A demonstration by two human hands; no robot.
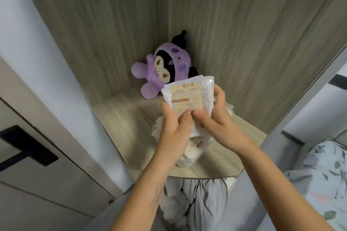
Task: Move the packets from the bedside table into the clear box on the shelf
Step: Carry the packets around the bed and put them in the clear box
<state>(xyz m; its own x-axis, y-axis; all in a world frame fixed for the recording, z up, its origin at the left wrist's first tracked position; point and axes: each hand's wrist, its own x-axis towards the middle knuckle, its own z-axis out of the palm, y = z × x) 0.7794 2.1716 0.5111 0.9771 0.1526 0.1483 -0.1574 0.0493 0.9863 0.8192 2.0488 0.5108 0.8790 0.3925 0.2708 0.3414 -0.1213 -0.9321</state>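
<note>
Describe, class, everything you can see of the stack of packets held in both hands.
The stack of packets is several flat, white, glossy plastic-looking sachets with a cream and orange printed panel, fanned slightly at the top. It is held upright above the wooden shelf, the left hand and right hand gripping its lower edge and sides.
</note>
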